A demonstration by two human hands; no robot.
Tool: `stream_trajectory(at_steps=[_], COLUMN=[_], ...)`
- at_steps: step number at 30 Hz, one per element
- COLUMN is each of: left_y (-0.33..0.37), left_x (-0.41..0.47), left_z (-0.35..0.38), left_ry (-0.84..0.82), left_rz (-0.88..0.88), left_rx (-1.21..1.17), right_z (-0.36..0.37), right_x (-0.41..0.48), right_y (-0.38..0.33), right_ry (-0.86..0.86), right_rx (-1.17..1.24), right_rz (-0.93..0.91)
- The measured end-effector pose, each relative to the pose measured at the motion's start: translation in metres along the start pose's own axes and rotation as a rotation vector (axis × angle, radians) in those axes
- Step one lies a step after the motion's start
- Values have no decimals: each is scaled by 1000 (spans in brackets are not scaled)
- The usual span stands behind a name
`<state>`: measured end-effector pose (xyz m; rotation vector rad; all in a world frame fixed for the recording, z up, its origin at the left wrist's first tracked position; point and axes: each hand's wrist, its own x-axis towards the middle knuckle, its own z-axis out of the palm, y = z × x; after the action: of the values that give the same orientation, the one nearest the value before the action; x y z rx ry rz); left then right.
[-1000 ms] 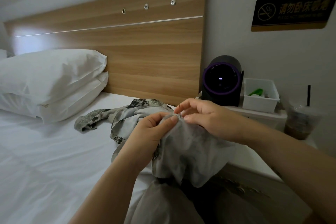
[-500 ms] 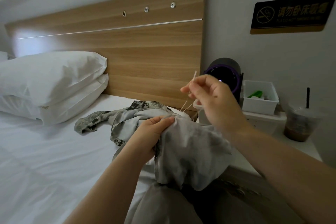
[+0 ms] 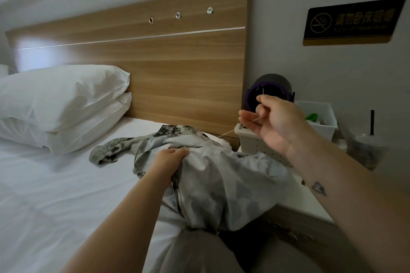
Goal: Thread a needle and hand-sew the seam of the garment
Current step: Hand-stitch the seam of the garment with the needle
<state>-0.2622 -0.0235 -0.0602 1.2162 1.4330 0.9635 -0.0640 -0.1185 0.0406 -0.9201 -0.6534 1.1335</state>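
Observation:
A grey patterned garment (image 3: 221,182) lies bunched over my lap and the white bed. My left hand (image 3: 169,158) grips a fold of it at the seam. My right hand (image 3: 275,122) is raised up and to the right, in front of the nightstand, pinching a thin needle (image 3: 262,101) between thumb and forefinger. A pale thread (image 3: 224,135) runs taut from the seam by my left fingers up across my right palm.
White pillows (image 3: 64,104) are stacked at the left against the wooden headboard (image 3: 177,68). On the nightstand at the right stand a black and purple cylinder (image 3: 273,86), a white bin (image 3: 317,115), a perforated white basket (image 3: 255,146) and an iced drink cup (image 3: 366,148).
My right hand has lifted away from the seam, up and to the right, drawing the needle and thread out until the thread is taut. My left hand has kept its hold on the fabric.

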Motion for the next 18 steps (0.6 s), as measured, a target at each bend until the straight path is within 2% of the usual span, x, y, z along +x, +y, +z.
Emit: stream_trajectory(at_steps=[2, 5, 7, 11, 14, 18], left_y=[-8, -16, -20, -26, -28, -11], left_x=[8, 17, 22, 26, 23, -4], left_z=[-3, -11, -16, -23, -23, -12], left_ry=[22, 70, 99, 142, 142, 23], left_rz=[-5, -6, -12, -6, 41, 212], left_rx=[39, 104, 136, 181, 202, 108], right_z=[2, -3, -8, -11, -9, -2], right_x=[0, -5, -8, -11, -13, -12], right_y=[0, 0, 1, -6, -11, 2], right_ry=[-46, -311, -473, -620, -659, -496], right_rx=[138, 266, 271, 323, 317, -49], right_rz=[166, 498, 577, 614, 588, 379])
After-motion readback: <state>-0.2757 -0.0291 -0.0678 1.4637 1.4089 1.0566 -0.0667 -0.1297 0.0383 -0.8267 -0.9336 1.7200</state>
